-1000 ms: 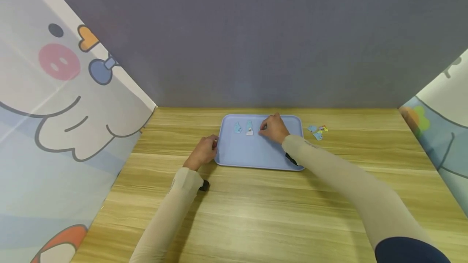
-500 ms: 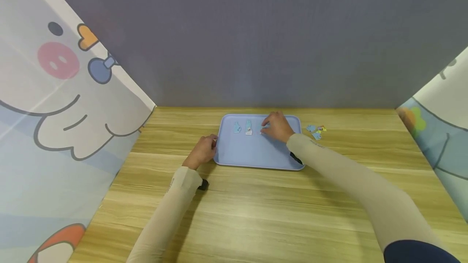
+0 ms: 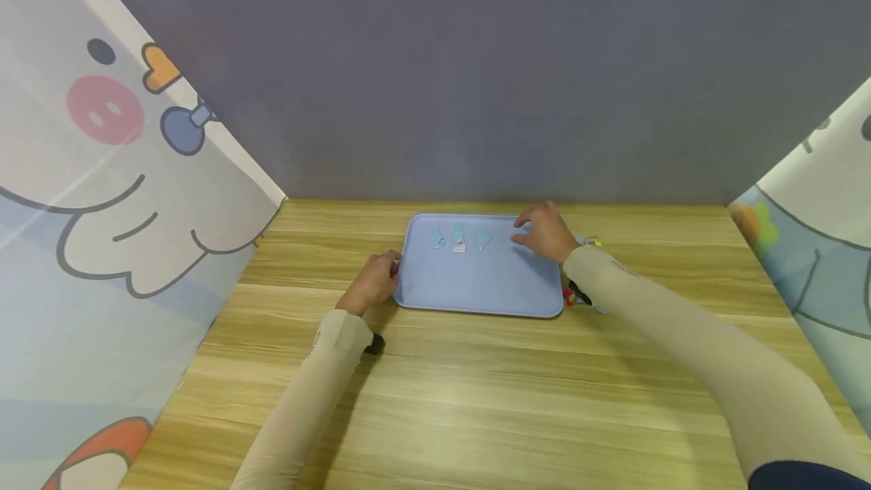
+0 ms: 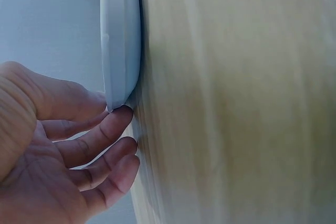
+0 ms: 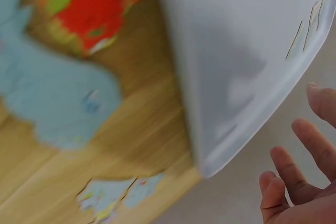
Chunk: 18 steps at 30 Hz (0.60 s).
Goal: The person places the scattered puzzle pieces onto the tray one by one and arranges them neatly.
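A blue tray (image 3: pixel 476 286) lies on the wooden table with three light blue puzzle pieces in a row near its far side: one on the left (image 3: pixel 438 239), a longer piece (image 3: pixel 459 239) with a white end, and a triangular piece (image 3: pixel 483 239). My left hand (image 3: pixel 370 282) holds the tray's left edge; in the left wrist view the thumb meets the rim (image 4: pixel 121 40) with fingertips beneath it. Above the tray's right part is my right hand (image 3: pixel 547 233), its fingers apart and nothing between them.
Loose puzzle pieces lie on the table right of the tray, including a red and green piece (image 5: pixel 97 9), a large pale blue piece (image 5: pixel 63 87) and small ones (image 5: pixel 115 195). A grey panel (image 3: pixel 503 82) rises behind the table; printed walls flank it.
My right hand has let go of the triangular piece, leaving it in the tray beside the other two, and has moved right. The left hand stays at the tray's edge.
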Tool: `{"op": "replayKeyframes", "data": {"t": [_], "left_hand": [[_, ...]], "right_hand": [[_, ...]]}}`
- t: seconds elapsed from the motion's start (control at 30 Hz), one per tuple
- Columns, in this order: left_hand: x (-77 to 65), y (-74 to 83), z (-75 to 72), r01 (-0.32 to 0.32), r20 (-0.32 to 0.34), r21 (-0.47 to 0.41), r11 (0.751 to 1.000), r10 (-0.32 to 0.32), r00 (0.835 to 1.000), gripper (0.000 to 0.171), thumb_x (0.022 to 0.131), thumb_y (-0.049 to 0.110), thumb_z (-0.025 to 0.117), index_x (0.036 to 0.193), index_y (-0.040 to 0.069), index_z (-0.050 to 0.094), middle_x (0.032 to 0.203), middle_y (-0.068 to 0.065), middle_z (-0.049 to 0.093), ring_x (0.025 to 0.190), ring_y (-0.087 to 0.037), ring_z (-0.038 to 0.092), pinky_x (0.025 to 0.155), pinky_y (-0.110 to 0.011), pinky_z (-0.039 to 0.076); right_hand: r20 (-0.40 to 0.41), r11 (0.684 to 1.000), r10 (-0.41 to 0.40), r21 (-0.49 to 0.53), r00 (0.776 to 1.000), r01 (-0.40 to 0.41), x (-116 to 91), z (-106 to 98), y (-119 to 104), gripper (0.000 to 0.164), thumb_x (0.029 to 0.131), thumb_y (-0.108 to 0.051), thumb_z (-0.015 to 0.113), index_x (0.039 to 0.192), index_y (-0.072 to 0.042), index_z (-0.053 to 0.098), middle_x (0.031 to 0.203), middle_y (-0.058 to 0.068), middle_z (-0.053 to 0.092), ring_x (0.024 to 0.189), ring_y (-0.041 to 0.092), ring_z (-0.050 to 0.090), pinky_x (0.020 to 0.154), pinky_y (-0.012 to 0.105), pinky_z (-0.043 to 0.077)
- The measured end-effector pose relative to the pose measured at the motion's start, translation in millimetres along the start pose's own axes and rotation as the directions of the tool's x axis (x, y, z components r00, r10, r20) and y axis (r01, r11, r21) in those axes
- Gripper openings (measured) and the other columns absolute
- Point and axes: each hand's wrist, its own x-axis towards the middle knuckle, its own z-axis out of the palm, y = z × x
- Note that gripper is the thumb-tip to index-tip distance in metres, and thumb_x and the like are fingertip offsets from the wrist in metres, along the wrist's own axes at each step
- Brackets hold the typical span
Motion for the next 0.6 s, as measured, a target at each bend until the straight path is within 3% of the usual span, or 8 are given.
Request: {"op": "replayKeyframes", "data": {"t": [0.4, 0.6], "left_hand": [[0.0, -0.4, 1.7, 0.003, 0.004, -0.012, 1.0, -0.003, 1.0, 0.038, 0.09, 0.001, 0.057, 0.127, -0.006, 0.051, 0.099, -0.015, 0.061, 0.097, -0.03, 0.054, 0.082, -0.038, 0.049], [-0.4, -0.2, 0.6, 0.011, 0.011, -0.015, 1.0, -0.011, 1.0, 0.039, 0.09, 0.001, 0.057, 0.128, -0.005, 0.05, 0.099, -0.015, 0.061, 0.097, -0.03, 0.053, 0.082, -0.039, 0.048]], "right_hand": [[-0.075, 0.998, 0.02, 0.064, 0.997, -0.015, -28.5, -27.9, 24.5, 0.029, 0.077, -0.012, 0.077, 0.097, 0.007, 0.069, 0.105, 0.024, 0.064, 0.107, 0.042, 0.051, 0.104, 0.055, 0.018], [-0.082, 0.997, 0.041, 0.069, 0.996, -0.035, -47.1, -35.0, 38.1, 0.029, 0.077, -0.01, 0.077, 0.098, 0.008, 0.069, 0.102, 0.025, 0.065, 0.103, 0.042, 0.051, 0.098, 0.054, 0.027]]}}
